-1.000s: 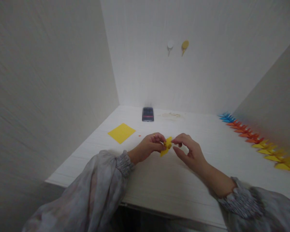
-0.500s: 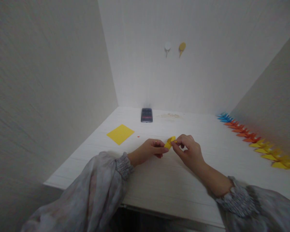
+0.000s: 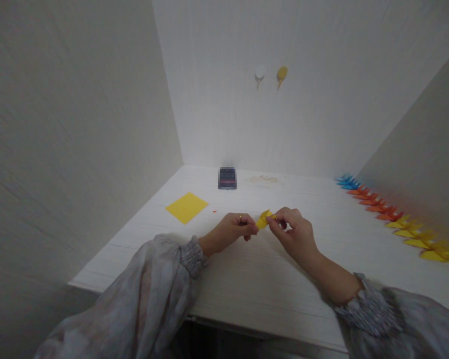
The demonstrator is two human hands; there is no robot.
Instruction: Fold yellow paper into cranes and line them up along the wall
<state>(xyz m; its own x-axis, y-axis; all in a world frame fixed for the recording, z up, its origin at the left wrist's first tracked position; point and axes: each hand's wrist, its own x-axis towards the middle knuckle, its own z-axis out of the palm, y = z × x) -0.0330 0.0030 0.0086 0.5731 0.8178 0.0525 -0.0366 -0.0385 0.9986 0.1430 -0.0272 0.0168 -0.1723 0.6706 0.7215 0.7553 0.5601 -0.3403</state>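
Observation:
Both my hands meet over the middle of the white table [image 3: 247, 289]. A small folded yellow paper piece [image 3: 264, 219] sits between them. My left hand [image 3: 235, 230], with a ring on one finger, pinches its left end with closed fingers. My right hand [image 3: 292, 230] pinches its right end, fingers curled. The piece is held just above the tabletop.
A flat yellow paper square [image 3: 186, 207] lies to the left. A dark small device [image 3: 227, 178] stands near the back wall. A row of several folded paper pieces, blue [image 3: 346, 181], orange [image 3: 376, 207] and yellow [image 3: 426, 244], runs along the right wall. Two round hooks [image 3: 271, 74] hang on the back wall.
The yellow piece has become more compact as my hands closed in on it. My right hand's fingers, spread a second ago, are now curled on the piece.

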